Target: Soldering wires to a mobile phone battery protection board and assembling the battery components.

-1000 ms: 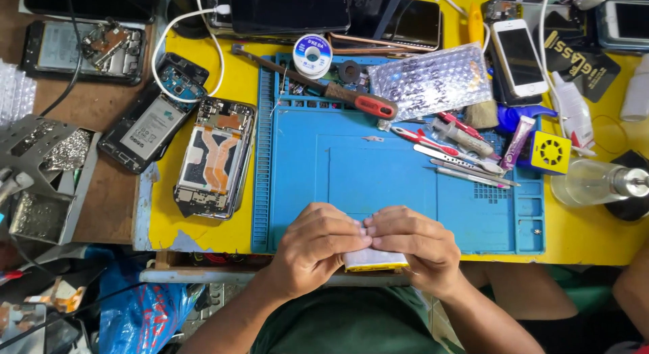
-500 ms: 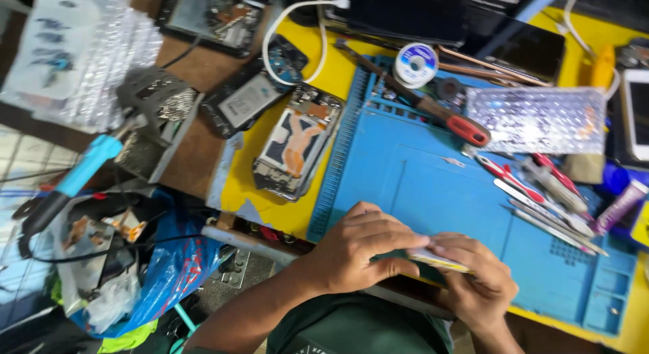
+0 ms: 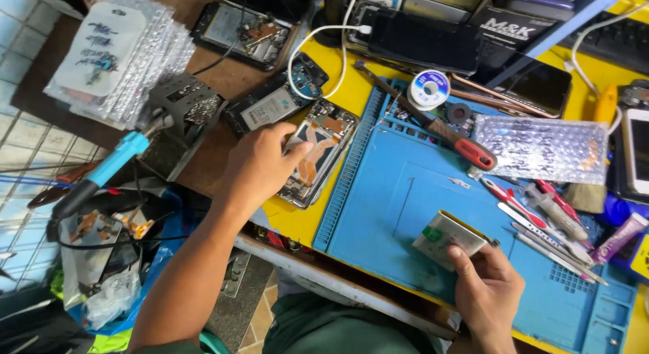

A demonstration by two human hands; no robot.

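My left hand (image 3: 260, 166) reaches out over an opened phone (image 3: 316, 151) that lies with its insides showing on the yellow table, thumb and fingers touching its left edge. My right hand (image 3: 488, 290) holds a flat silver phone battery (image 3: 446, 238) with a green label, tilted just above the blue work mat (image 3: 405, 205). The two hands are far apart.
A second opened phone (image 3: 274, 104) lies next to the first. A red-handled screwdriver (image 3: 446, 134), a solder spool (image 3: 428, 89), a bubble-wrap pouch (image 3: 541, 148) and several tweezers and tools (image 3: 541, 219) lie on the mat. A blue soldering iron (image 3: 101, 175) rests at left.
The hands were together at the mat's near edge. My left hand has left them and reached to the opened phone; my right hand keeps the battery. The view swung left.
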